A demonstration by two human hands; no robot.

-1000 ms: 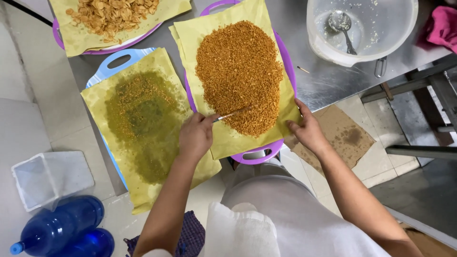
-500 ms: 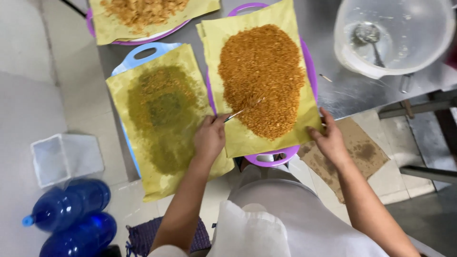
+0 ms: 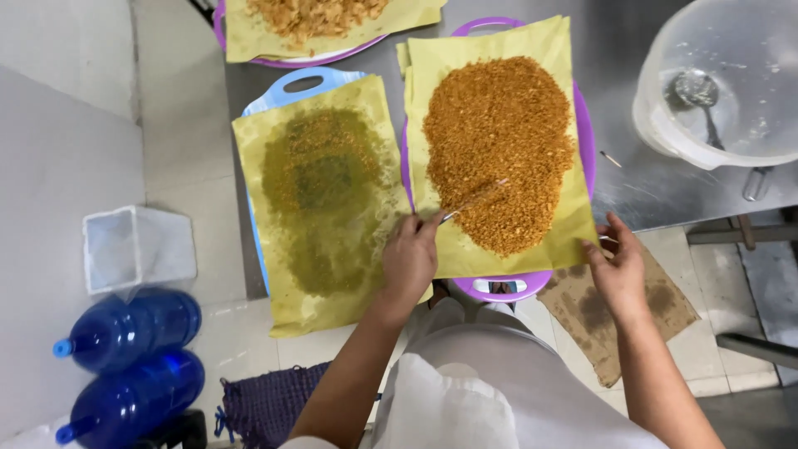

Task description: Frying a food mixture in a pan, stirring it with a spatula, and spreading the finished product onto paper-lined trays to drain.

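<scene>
Fingers (image 3: 413,226) of the left hand (image 3: 409,262) were pinched together on a thin stick (image 3: 474,199), its tip lying in the heap of orange crumbs (image 3: 499,150), seemingly to rake and spread them. The right hand (image 3: 619,270) rested at the near right corner of the yellow paper (image 3: 432,83) under that heap, fingers bent onto the edge, probably to keep the sheet from sliding; it gripped nothing else I could make out. Beneath the paper sat a purple tray (image 3: 503,287), its near handle jutting past the edge of the steel counter (image 3: 632,183). Left of the purple tray lay a blue tray (image 3: 303,81) with oil-stained yellow paper, mostly bare of crumbs. Beyond it, another papered tray (image 3: 249,41) held paler crumbs. Right of the purple tray stood a clear tub (image 3: 657,108) with a ladle inside. Down on the tiled floor, left of the counter, were two blue bottles (image 3: 125,366) and a clear box (image 3: 137,248); stained cardboard (image 3: 657,320) lay on the right.
</scene>
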